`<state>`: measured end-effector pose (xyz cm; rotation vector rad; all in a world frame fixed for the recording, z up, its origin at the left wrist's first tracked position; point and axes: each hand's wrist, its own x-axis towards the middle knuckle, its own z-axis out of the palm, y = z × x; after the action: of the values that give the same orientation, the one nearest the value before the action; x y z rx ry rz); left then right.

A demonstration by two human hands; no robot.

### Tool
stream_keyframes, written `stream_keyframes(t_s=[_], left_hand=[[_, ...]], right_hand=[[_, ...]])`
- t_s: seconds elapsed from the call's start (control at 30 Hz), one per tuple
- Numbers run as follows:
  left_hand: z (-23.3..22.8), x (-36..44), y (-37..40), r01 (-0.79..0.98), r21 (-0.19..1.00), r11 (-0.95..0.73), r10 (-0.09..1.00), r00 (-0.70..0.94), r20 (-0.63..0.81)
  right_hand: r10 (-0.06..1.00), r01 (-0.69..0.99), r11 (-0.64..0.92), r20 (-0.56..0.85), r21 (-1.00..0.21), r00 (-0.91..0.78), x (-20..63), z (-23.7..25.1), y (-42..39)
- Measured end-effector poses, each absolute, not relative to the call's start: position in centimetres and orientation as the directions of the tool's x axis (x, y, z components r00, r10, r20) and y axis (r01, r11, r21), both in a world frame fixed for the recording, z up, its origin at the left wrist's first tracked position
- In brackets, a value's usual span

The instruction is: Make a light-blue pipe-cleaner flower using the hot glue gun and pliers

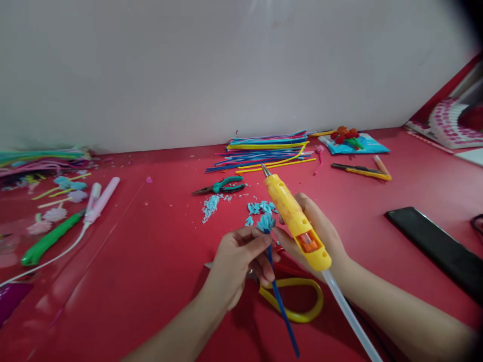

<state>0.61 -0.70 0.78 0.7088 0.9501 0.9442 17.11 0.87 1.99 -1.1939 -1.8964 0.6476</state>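
My left hand point(241, 256) pinches a dark blue pipe-cleaner stem point(281, 301) just under a small light blue fuzzy flower head point(266, 221). My right hand point(320, 226) is closed around a yellow glue gun point(289, 206), its metal nozzle pointing up and away from me. A clear glue stick point(350, 314) runs out of the gun's back end. The right fingertips come close to the flower; whether they touch it I cannot tell. Scissors with a yellow handle point(315, 314) lie under both hands, partly hidden. Beyond the flower are loose light blue fuzzy pieces point(258, 207).
Behind lie green-handled pliers point(222, 187), blue fluff point(210, 207) and a pile of pipe cleaners point(264, 151). On the left are a pink styling iron point(101, 201), a green-handled tool point(51, 241) and pastel flowers point(55, 215). A black phone point(433, 246) and a cutter point(360, 171) lie right.
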Motion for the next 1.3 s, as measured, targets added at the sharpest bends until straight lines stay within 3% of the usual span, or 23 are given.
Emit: stream_keyframes(t_s=[0.13, 0.27, 0.57, 0.8, 1.3], left_hand=[[0.9, 0.6, -0.7, -0.352, 0.834, 0.426, 0.899, 0.267, -0.347], [0.9, 0.1, -0.3, -0.418, 0.822, 0.386, 0.923, 0.184, -0.339], [0.9, -1.4, 1.0, -0.425, 0.889, 0.172, 0.973, -0.066, -0.219], [1.0, -1.2, 1.0, -0.430, 0.887, 0.169, 0.972, -0.074, -0.221], [0.8, -1.3, 0.8, -0.457, 0.875, 0.159, 0.977, -0.054, -0.206]], right_hand=[[0.917, 0.519, 0.400, 0.329, -0.756, -0.227, 16.8, 2.2, 0.9], [0.898, 0.454, 0.439, 0.398, -0.776, -0.188, 16.9, 2.5, 0.8], [0.802, 0.405, 0.584, 0.425, -0.703, -0.419, 17.5, 2.3, 0.8], [0.792, 0.469, 0.605, 0.428, -0.643, -0.436, 17.2, 1.7, 0.6], [0.839, 0.518, 0.539, 0.364, -0.664, -0.405, 17.1, 1.5, 0.6]])
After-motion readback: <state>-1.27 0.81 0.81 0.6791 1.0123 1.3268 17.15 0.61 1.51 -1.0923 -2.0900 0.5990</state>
